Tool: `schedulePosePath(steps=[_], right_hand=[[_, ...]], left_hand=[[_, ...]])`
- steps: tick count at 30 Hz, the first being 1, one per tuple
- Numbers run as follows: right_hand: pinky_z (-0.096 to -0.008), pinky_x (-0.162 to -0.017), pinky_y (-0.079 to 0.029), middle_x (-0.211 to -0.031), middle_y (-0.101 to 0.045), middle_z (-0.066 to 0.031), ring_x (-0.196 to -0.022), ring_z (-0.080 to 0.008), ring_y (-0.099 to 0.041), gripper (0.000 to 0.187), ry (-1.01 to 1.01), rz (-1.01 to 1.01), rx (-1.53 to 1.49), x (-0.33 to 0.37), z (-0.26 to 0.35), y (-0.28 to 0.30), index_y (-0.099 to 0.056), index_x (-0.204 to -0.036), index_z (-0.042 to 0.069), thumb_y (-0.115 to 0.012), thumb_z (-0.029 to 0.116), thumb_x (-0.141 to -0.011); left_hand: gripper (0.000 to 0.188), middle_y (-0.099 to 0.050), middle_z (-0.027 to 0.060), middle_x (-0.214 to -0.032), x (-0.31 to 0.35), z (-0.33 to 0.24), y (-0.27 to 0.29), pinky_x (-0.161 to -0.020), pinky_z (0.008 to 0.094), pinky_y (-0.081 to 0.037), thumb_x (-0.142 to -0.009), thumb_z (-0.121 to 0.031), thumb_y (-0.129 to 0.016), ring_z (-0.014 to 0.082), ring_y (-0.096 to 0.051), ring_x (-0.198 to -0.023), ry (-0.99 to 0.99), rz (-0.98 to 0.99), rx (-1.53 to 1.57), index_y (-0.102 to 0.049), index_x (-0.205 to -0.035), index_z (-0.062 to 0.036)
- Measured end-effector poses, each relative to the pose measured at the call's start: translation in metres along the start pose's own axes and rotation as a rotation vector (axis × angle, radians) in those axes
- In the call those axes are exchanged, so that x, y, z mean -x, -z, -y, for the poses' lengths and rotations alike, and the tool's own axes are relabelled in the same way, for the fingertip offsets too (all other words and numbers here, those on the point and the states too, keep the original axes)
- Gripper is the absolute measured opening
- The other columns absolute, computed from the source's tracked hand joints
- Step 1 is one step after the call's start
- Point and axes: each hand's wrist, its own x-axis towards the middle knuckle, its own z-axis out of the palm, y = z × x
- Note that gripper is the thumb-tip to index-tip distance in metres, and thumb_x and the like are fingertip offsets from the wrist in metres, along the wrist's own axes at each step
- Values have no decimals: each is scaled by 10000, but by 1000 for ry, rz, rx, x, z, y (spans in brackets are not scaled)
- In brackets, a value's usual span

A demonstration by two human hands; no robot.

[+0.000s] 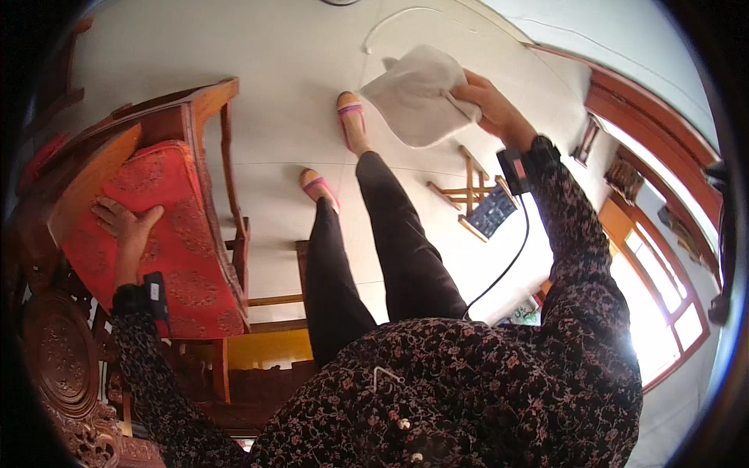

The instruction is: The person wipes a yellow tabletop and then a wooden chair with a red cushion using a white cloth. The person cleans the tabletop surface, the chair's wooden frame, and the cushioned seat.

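A pale grey-white cloth [417, 93] hangs from my right hand [493, 108], which pinches it along its right edge. The cloth is spread in a rough square above the floor, in front of my feet. My left hand [127, 226] lies with fingers spread on a red patterned seat cushion [183, 257]. That cushion rests on a carved wooden chair [207, 101] to my left. The tips of the right fingers are partly hidden by the folds of the cloth.
A small folding stool [488, 210] with a dark seat stands on the right. A carved wooden chair back [58, 335] is at the lower left. A white cord [390, 17] lies on the pale tiled floor [273, 78]. At the right is a wood-framed glass door [655, 281].
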Motion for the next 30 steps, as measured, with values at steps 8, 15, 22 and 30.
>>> schedulePosePath(steps=[8, 15, 22, 30], right_hand=[[-344, -945, -519, -1084, -697, -148, -1046, -231, -653, 423, -228, -516, 653, 176, -158, 146, -628, -1278, -17, -614, 103, -873], [-477, -826, -547, -1192, -646, -196, -1030, -374, -671, 427, -517, 95, 1329, 191, -384, 190, -564, -1257, 101, -644, 104, -837], [-492, -830, -567, -1283, -527, -245, -1003, -440, -668, 691, -493, 110, 1322, 172, -476, 183, -386, -1473, 136, -647, 83, -835], [-471, -764, -583, -1081, -615, -237, -905, -403, -693, 371, -477, 153, 1443, 164, -508, 190, -567, -1162, 41, -669, 41, -805]], left_hand=[[1433, -82, 342, -1616, -48, 43, -20, -1210, 504, -223, -657, -785, -722, 483, -122, -1501, -50, -184, -238, -64, -1538, 134], [1294, -95, 293, -1639, -53, 85, 8, -1215, 425, -223, -758, -641, -753, 391, -119, -1530, -86, -84, -58, -39, -1569, 72], [1291, -102, 298, -1635, -28, 79, 50, -1220, 421, -206, -753, -619, -766, 383, -128, -1529, -8, -32, -26, -49, -1563, 83], [1287, -109, 305, -1632, -13, 72, 64, -1226, 417, -187, -746, -595, -781, 374, -138, -1528, 57, 5, 26, -60, -1557, 96]])
